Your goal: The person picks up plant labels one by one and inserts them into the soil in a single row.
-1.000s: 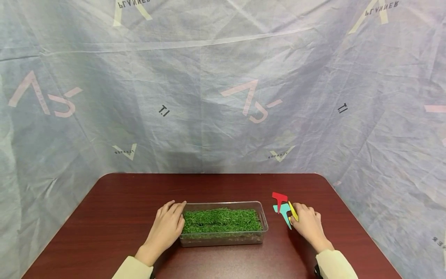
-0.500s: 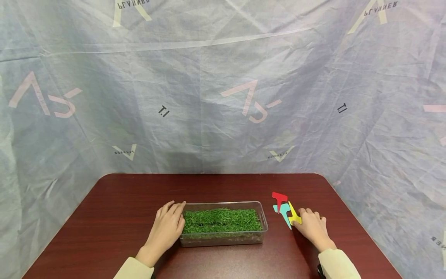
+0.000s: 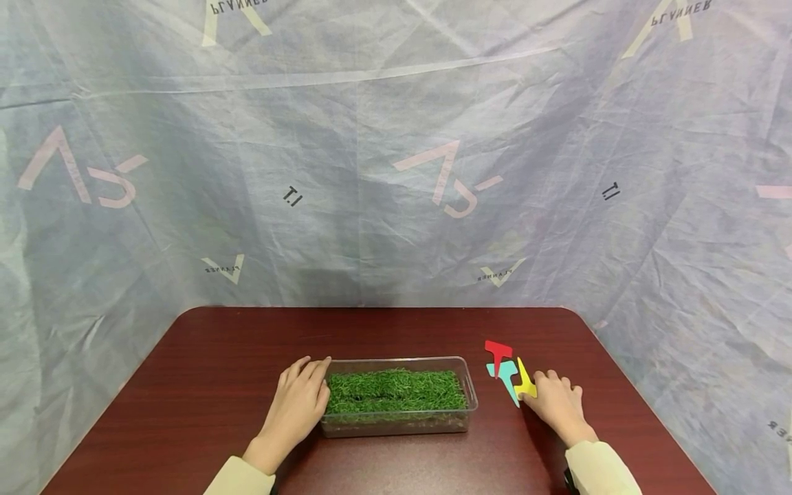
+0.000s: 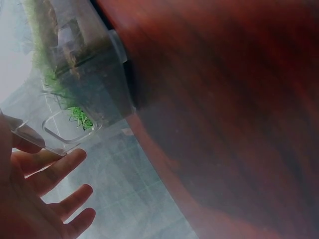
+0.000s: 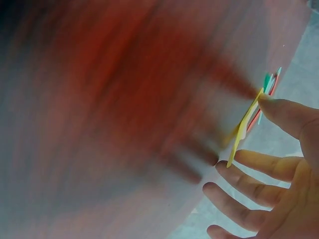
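Artificial grass (image 3: 396, 388) fills a clear plastic box (image 3: 427, 425) on the table. My left hand (image 3: 291, 399) holds the box's left end, thumb and fingers at the rim; in the left wrist view the rim (image 4: 62, 142) runs between them. Right of the box, my right hand (image 3: 557, 404) pinches the crossbar of a yellow T-shaped plant label (image 3: 524, 381). In the right wrist view the thumb is at one end of the yellow label (image 5: 241, 132), the forefinger near the other. A teal plant label (image 3: 506, 375) and a red plant label (image 3: 498, 350) lie just left of it, overlapping.
The dark red wooden table (image 3: 396, 464) has rounded far corners. Grey printed cloth (image 3: 359, 261) hangs behind it and along both sides.
My right hand has drawn slightly back and to the right, and more of the yellow label shows flat. The left hand stays on the box.
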Demonstrator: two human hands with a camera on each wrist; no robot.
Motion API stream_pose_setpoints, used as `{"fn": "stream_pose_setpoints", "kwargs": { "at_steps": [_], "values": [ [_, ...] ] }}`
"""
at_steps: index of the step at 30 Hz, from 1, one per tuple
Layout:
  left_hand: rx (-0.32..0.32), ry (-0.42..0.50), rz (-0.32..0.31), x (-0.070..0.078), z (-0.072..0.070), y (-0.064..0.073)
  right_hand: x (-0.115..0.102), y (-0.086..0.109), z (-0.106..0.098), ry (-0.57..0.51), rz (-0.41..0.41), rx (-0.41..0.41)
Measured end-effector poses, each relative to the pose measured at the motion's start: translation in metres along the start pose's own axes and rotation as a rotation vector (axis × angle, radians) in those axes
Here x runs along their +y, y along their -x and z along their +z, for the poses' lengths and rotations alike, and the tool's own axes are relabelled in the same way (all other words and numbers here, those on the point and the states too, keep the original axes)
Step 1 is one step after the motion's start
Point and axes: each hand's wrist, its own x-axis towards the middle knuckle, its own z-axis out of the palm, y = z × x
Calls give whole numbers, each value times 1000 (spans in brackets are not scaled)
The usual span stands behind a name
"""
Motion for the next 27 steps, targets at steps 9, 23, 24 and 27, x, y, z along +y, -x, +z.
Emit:
{"fn": "stream_pose_setpoints", "kwargs": {
  "at_steps": [9,23,24,27],
  "values": [
    [-1,4,-12,0,0,0,0,0,-2,-30,9,-18],
    [14,8,-12,0,2,2,0,-2,-3,-61,-7,-6],
    [13,8,-13,0,1,2,1,-3,-3,-60,-10,-6],
    [11,8,-15,0,1,2,1,-3,-3,-54,-26,-8]
  ]
}}
